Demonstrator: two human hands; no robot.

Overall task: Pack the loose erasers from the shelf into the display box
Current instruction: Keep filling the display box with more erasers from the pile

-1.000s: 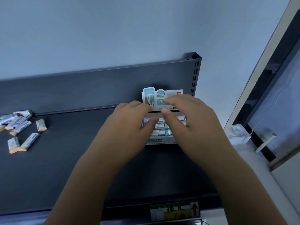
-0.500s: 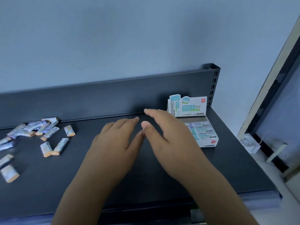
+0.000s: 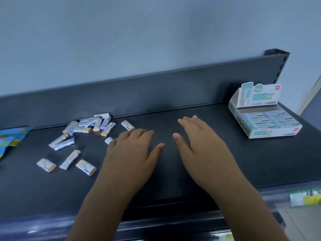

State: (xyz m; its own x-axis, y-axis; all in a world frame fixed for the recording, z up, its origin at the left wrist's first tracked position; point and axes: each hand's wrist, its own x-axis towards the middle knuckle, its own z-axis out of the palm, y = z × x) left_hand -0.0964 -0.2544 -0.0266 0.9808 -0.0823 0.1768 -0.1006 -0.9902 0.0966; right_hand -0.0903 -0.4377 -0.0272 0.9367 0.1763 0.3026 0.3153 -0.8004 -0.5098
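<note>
Both hands reach over the dark shelf (image 3: 173, 171), palms down, fingers spread and flat, and neither holds anything. The left hand (image 3: 133, 152) lies left of centre; the right hand (image 3: 199, 143) lies just beside it, a narrow gap between the two thumbs.

The loose erasers (image 3: 90, 125) lie scattered on the left part of the shelf. A heap of them sits near the back wall (image 3: 156, 94), some overlapping. One eraser (image 3: 127, 125) lies just beyond the left hand's fingertips, and a small one (image 3: 109, 140) is partly hidden at the edge of that hand; whether the fingers touch it cannot be told. Two long wrapped ones (image 3: 62, 143) lie side by side further left. Three more (image 3: 69, 162) sit nearer the front edge, apart from each other.

The box (image 3: 257, 133) stands at the right end of the shelf, well apart from both hands and from the loose erasers. Its printed header card (image 3: 258, 96) stands upright at the back. Inside it, erasers (image 3: 271, 119) lie flat in neat rows, filling the tray's top layer.

At the far left edge, a blue and yellow packet (image 3: 10, 138) lies partly out of view. A label strip (image 3: 305, 197) runs along the shelf's front edge at lower right; its print is blurred.
</note>
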